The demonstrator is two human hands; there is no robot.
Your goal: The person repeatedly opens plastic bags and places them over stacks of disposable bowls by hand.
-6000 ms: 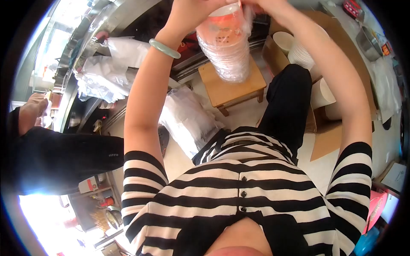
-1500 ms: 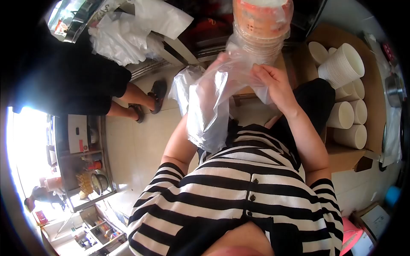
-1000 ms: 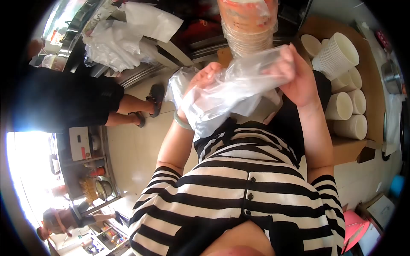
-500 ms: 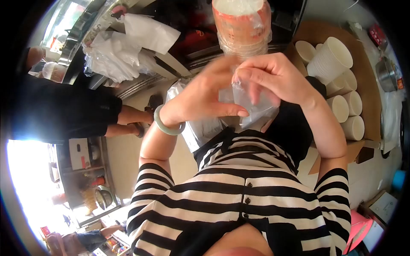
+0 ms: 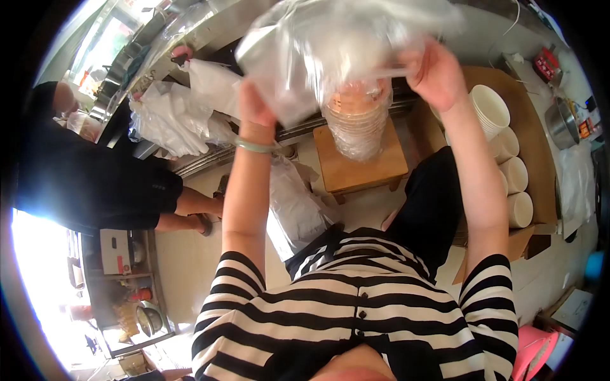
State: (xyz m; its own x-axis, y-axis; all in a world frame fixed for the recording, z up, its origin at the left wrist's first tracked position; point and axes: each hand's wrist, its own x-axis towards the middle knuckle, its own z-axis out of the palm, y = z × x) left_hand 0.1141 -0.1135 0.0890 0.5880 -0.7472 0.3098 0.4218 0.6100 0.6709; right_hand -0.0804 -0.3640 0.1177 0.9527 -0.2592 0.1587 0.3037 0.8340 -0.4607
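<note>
A clear plastic bag [image 5: 343,38], blurred by motion, is spread wide between my two hands over the top of a stack of orange-printed cups [image 5: 358,117]. The wrapped stack stands upright on a small wooden stool [image 5: 362,174]. My left hand [image 5: 255,105], below the bag's left side, is partly covered by the plastic, and its fingers cannot be made out. My right hand [image 5: 435,73] pinches the bag's right edge with bent fingers. The bag hides the rim of the cups.
An open cardboard box [image 5: 540,152] with several stacks of white cups [image 5: 489,111] is at the right. White plastic bags [image 5: 168,120] hang at the upper left; a white package [image 5: 292,203] lies by my legs. Another person in black [image 5: 95,178] stands at the left.
The bag, bunched between my hands half a second ago, is now spread out and raised over the cup stack. Both hands have moved up and apart, and more of the stool shows.
</note>
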